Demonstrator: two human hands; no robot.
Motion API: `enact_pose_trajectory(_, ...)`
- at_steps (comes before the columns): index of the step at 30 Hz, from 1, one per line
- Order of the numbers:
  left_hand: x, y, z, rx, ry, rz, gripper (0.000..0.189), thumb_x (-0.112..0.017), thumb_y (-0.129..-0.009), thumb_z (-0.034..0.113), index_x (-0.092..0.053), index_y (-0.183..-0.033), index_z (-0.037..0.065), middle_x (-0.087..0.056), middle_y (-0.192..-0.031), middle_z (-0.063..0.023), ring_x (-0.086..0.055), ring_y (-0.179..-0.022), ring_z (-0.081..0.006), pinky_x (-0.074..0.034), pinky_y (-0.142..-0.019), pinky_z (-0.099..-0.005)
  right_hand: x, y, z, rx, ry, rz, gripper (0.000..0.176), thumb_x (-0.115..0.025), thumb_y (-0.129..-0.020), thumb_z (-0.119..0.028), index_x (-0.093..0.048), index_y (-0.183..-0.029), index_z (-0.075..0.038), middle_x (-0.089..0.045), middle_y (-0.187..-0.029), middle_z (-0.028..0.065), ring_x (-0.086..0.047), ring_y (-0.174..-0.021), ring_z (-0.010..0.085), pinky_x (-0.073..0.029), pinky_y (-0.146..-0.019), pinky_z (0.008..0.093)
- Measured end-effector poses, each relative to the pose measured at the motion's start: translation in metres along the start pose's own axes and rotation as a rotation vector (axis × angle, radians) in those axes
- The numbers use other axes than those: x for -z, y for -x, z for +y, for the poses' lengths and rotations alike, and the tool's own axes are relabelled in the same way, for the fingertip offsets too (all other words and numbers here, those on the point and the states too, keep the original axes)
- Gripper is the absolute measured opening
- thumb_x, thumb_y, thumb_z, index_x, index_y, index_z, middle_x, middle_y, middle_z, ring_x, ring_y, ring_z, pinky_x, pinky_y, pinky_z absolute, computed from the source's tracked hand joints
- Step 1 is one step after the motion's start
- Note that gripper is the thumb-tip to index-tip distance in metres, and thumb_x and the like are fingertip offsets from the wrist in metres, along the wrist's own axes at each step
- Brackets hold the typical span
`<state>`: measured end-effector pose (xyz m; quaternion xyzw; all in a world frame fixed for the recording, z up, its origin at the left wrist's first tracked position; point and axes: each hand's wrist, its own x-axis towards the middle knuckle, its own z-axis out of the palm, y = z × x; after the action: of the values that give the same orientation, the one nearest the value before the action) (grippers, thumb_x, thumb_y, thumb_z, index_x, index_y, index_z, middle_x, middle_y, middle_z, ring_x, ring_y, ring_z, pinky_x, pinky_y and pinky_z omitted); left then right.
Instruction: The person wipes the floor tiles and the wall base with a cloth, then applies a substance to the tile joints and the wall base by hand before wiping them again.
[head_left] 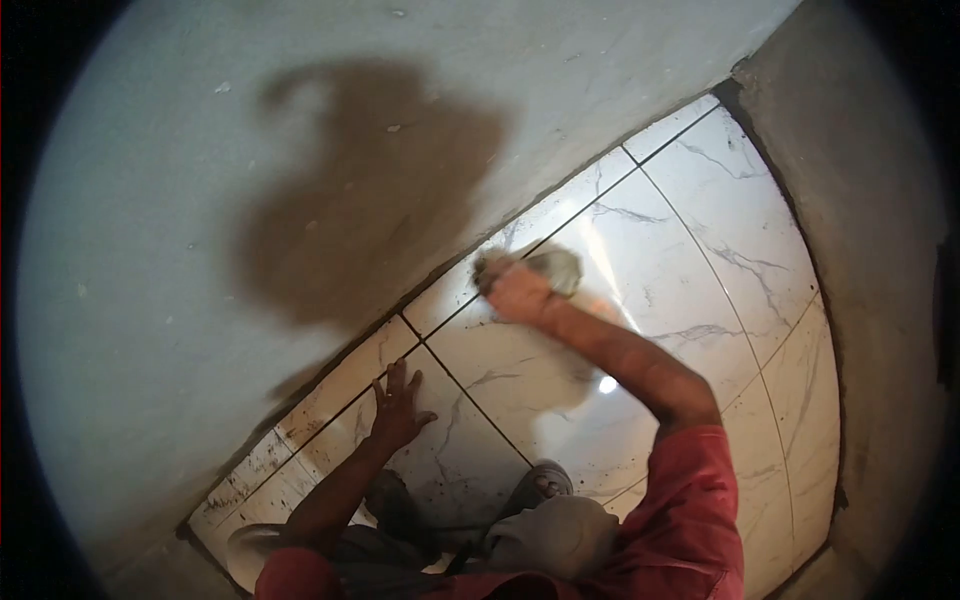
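Note:
White marble-veined floor tiles with dark joints between them lie below me. My right hand is closed on a bunched greyish cloth, held against the tiles near the long joint beside the wall. The cloth is blurred and partly hidden by the fingers. My left hand has its fingers spread, resting on a tile close to where two joints cross. Nothing shows in it.
A plain grey wall runs along the left, carrying my shadow. Another rough wall closes off the right side. Dark smears mark the tiles at lower left. My sandalled foot stands on the tiles.

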<state>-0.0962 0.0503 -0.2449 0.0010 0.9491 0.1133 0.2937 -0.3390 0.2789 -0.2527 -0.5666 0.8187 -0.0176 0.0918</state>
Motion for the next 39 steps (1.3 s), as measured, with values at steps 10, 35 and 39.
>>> enact_pose_trajectory(10,-0.001,-0.004,-0.002,0.009,0.029,0.009,0.087,-0.070,-0.069,0.045,-0.030,-0.135,0.006,-0.005,-0.146,-0.0207,-0.002,-0.136,-0.0354,-0.004,-0.104,-0.0599,0.013,0.064,0.116,-0.280,0.187,0.332,0.022,-0.053,-0.074,-0.009,-0.061,-0.094,-0.003,-0.063,-0.088,0.0125,-0.062,-0.081,0.0228,-0.051,-0.062,0.0329)
enact_pose_trajectory(35,-0.008,-0.007,-0.004,0.021,0.026,0.054,0.088,-0.073,-0.066,0.044,-0.032,-0.132,0.002,-0.006,-0.145,-0.0233,0.000,-0.136,-0.0368,-0.001,-0.102,-0.0623,-0.002,0.114,0.247,-1.004,0.168,0.266,0.025,-0.038,-0.083,-0.012,-0.058,-0.099,-0.009,-0.060,-0.099,0.0132,-0.057,-0.091,0.0316,-0.049,-0.071,0.0420)
enact_pose_trajectory(39,-0.009,-0.005,-0.003,-0.001,0.067,0.036,0.086,-0.069,-0.069,0.048,-0.035,-0.131,0.000,-0.004,-0.145,-0.0236,0.002,-0.136,-0.0364,0.002,-0.102,-0.0619,0.003,0.131,0.213,-0.981,0.121,0.255,0.026,-0.038,-0.082,-0.009,-0.059,-0.098,-0.008,-0.060,-0.098,0.0158,-0.056,-0.091,0.0332,-0.050,-0.076,0.0423)
